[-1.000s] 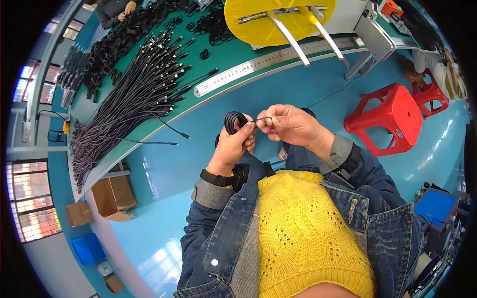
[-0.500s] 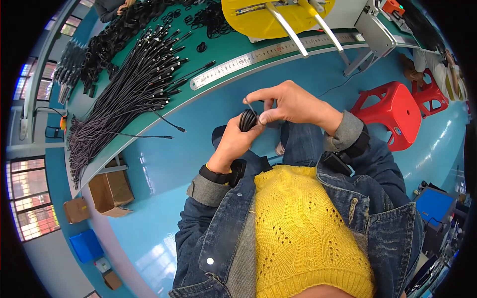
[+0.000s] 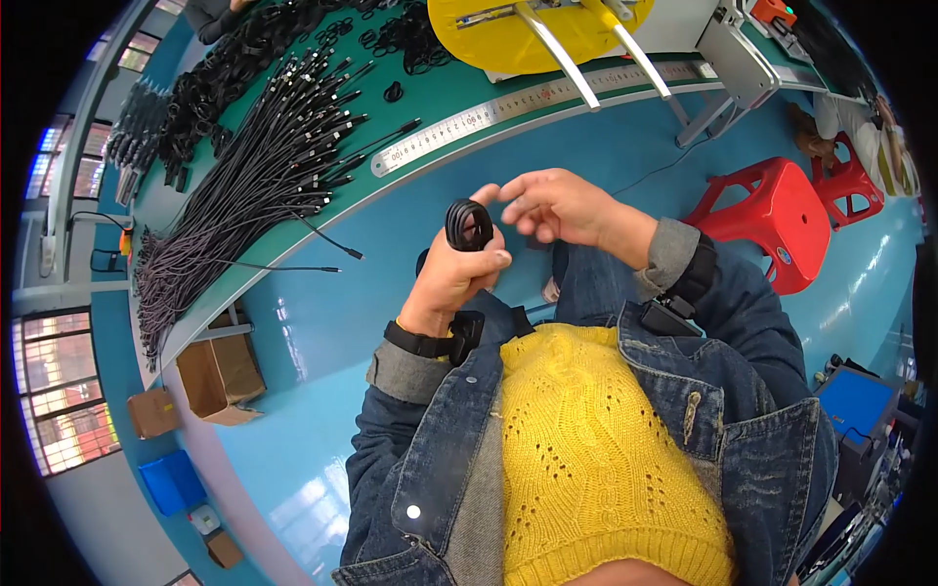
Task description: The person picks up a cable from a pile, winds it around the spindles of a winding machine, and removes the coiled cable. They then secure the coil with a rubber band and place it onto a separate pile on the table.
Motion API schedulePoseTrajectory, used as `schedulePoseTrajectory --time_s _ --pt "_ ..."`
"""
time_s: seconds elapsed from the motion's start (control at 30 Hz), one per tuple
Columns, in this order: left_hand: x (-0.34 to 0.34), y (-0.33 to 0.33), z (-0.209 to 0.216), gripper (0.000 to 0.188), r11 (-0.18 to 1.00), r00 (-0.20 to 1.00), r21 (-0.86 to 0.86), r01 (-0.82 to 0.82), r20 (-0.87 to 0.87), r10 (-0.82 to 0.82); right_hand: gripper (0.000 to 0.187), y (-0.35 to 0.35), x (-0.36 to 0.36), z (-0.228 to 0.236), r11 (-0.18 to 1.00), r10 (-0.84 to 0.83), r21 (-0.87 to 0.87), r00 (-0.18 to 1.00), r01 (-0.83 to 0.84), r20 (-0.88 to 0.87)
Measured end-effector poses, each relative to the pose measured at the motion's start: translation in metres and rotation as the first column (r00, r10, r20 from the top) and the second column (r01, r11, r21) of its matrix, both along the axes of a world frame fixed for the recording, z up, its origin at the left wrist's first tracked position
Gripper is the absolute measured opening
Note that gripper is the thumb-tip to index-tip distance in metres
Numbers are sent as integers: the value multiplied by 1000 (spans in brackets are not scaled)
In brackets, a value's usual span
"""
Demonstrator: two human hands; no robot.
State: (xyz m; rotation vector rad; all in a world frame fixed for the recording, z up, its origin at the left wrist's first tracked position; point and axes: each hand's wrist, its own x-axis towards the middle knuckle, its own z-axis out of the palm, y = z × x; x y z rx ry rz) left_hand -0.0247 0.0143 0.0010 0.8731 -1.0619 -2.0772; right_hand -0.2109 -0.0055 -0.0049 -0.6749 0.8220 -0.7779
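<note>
On the near side of the table (image 3: 430, 103), cable coil (image 3: 456, 225): black, held aloft.
Left hand (image 3: 456, 275): gripping the coil's near edge.
Right hand (image 3: 572, 208): half-open, apparently empty, just right of the coil.
Loops: probably light, springy; best pinched all together.

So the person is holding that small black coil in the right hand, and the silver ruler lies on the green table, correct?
Not quite: the head view shows the small black coil in the left hand, not the right hand. The silver ruler does lie on the green table.
</note>
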Motion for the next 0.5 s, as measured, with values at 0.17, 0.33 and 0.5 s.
schedulePoseTrajectory --time_s 0.17,0.33,0.5 --pt "-6 3 -6 29 991 969 -72 109 229 -90 35 1 3 25 930 25 -305 866 -203 -499" --pt "-22 5 -25 18 791 894 -567 229 444 58 53 12 22 24 570 -297 -505 411 -648 -862" --pt "-12 3 -36 19 962 898 109 250 346 -272 56 -9 21 0 609 -99 -400 435 -685 -895"
